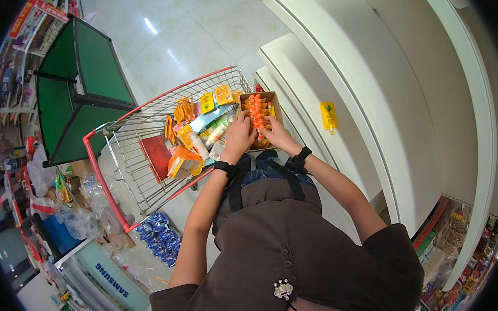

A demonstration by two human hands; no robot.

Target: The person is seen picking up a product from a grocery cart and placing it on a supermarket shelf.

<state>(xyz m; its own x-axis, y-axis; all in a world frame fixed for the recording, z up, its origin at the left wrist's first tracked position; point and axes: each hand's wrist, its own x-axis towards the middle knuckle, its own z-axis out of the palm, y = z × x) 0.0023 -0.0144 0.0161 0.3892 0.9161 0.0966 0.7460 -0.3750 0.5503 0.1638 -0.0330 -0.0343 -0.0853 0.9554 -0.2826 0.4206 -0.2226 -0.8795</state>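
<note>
Orange caps point(256, 111) form a row in the cardboard box point(276, 103), at the right end of the wire cart point(106, 185). The left hand point(239, 135) is at the row's left side, the right hand point(278, 134) at its right, fingers bent; whether either grips a cap cannot be told. A yellow pouch point(329, 116) lies on the white shelf point(348, 151).

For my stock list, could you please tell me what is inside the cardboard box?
The cardboard box shows a row of orange tops and some yellow packaging. The left hand and right hand partly block the view; whatever lies beneath is hidden.
</note>
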